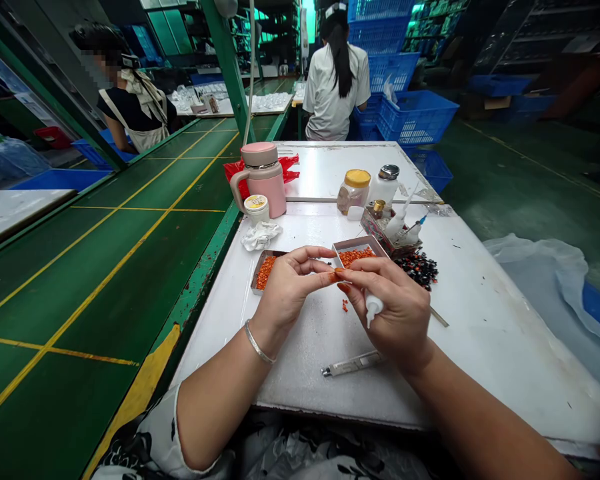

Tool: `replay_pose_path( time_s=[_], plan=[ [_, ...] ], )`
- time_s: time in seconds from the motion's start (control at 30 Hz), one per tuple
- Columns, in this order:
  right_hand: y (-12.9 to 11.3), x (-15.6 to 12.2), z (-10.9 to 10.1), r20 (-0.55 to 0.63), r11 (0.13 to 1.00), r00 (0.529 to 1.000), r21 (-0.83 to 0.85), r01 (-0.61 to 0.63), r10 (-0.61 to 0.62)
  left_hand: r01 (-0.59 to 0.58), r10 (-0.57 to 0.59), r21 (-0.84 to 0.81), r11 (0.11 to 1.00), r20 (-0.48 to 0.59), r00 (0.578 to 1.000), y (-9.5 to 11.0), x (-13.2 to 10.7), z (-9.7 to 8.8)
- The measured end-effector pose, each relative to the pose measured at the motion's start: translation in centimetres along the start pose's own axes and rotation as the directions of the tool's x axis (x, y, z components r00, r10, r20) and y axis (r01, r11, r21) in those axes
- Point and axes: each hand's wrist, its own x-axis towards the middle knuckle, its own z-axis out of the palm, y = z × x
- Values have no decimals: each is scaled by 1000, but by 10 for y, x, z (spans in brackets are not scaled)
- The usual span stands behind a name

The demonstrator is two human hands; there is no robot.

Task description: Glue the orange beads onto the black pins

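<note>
Near edge: a pen-like tube (353,365) lies on the desk (300,380), nearer the wearer than both hands.
Right hand: curled round a small white bottle (374,307), nozzle pointing down; its fingertips meet the left ones. The hand's point is the back of the right hand (403,300).
Left hand: the left hand (290,277) has thumb and fingers drawn together at the right fingertips; anything pinched there is too small to tell.
Loose bits: a few orange bits (345,305) on the desk, left of the bottle, below the joined fingertips.
Left tray: the left tray (255,280) of orange pieces sits just beyond the left hand, partly hidden by it.
Right tray: the right tray (377,247), also with orange pieces, lies just behind the fingertips.
Black heap: black pieces (420,268) lie beyond the right hand, beside a caddy (375,230) of small bottles.
Farther left: tissue (261,236), tub (257,209), pink mug (270,183).
Farther right: yellow-lidded jar (354,191), silver-lidded bottle (389,181).
Background: two people, one seen from behind (333,87), near blue crates (415,117).
</note>
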Motion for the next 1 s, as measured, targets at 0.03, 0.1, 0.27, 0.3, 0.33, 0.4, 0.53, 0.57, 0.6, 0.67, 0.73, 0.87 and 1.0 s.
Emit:
replay_pose_path(
  time_s=[0.03,0.1,0.27,0.3,0.33,0.4,0.53,0.57,0.6,0.67,0.73,0.87,1.0],
  plan=[
    [0,0,0,1,1000,1000,7,-8,8,0,0,-2,1000,1,1000,0,0,0],
    [-1,0,0,10,999,999,29,-38,37,7,-7,-10,1000,4,1000,0,0,0],
    [-1,0,-5,-26,990,993,89,-111,114,36,-34,-69,997,20,999,2,0,0],
    [0,0,-6,-38,990,992,82,-114,117,43,-41,-75,996,19,999,3,0,0],
    [0,0,-6,-46,991,992,70,-115,118,52,-51,-78,996,20,999,3,0,1],
    [1,0,-7,-50,993,993,48,-108,110,68,-67,-84,994,23,998,4,0,1],
    [1,1,-7,-48,998,997,35,-58,60,91,-88,-99,991,29,996,4,0,2],
    [0,1,-6,-43,998,998,33,-46,47,96,-94,-101,990,28,995,4,0,2],
    [0,1,-6,-39,999,999,32,-34,35,101,-98,-103,990,28,995,4,0,2],
    [-1,1,-6,-30,1000,1000,26,-8,9,108,-106,-107,988,27,994,5,0,2],
    [-1,1,-6,-24,1000,1000,14,18,-17,112,-110,-115,987,28,994,4,0,2],
    [-1,-1,-5,-17,999,999,-7,31,-31,114,-111,-140,984,28,993,3,0,2],
    [-2,-1,-3,-27,1000,1000,21,7,-7,114,-111,-149,982,28,993,3,0,2]
  ],
)
